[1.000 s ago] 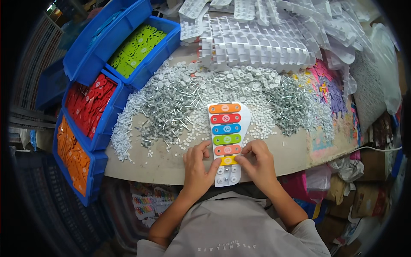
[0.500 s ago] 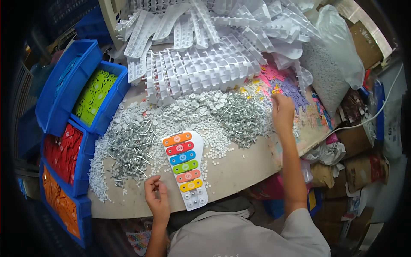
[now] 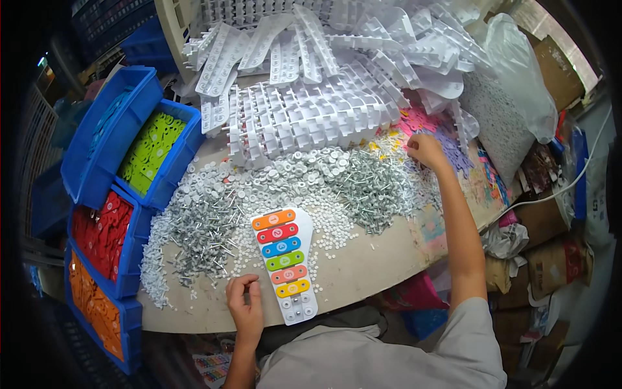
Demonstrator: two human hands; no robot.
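A toy xylophone [image 3: 310,238] with a white base lies on the tabletop. Six coloured bars run down it: orange, red, blue, green, salmon and yellow. Bare round sockets show at its narrow near end. Just left of that end rests my left hand [image 3: 245,310], fingers curled; what they hold, if anything, is hidden. My right hand [image 3: 427,153] is out at the far right, fingertips pinched together beside the pink pieces [image 3: 414,122] and purple pieces [image 3: 459,155]. I cannot make out anything between them.
Heaps of silver pins [image 3: 372,188] and white washers [image 3: 317,162] cover the mid-table. Blue bins hold green [image 3: 152,146], red [image 3: 103,227] and orange bars [image 3: 94,305] at left. Stacked white xylophone bases [image 3: 311,117] stand behind; a clear bag of white granules [image 3: 489,123] leans far right.
The whole view has shifted slightly. My right hand has turned and lowered its fingers toward the coloured pieces, pointing more to the left. My left hand stays curled beside the xylophone.
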